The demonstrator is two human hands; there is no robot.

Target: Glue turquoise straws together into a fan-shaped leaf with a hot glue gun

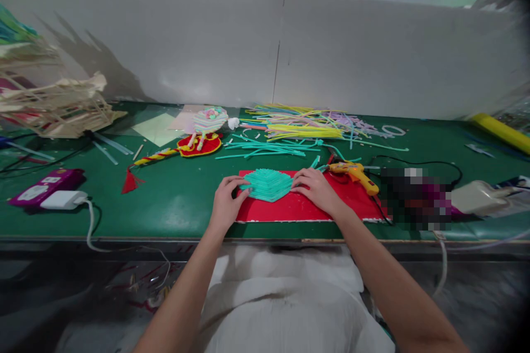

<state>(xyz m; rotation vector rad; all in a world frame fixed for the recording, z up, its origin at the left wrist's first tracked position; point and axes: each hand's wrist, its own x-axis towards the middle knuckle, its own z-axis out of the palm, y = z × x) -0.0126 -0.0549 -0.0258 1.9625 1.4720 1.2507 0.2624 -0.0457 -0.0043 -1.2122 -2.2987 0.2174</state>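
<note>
A turquoise piece made of rows of fuzzy stems (269,185) lies flat on a red board (285,214). My left hand (231,198) has its thumb and fingers closed at the left end of this piece. At its right end my right hand (317,190) rests with bent fingers pressed together on the edge. A yellow glue gun (356,175) lies just right of my right hand, over the board. Loose turquoise stems (269,147) are spread behind the board.
Yellow and lilac stems (306,129) lie at the back. Left of them are a striped ornament (210,121) and a red fan-shaped piece with tassel (200,146). A purple power strip (49,185) is far left, a wooden frame (62,105) behind it. Dark cables run right.
</note>
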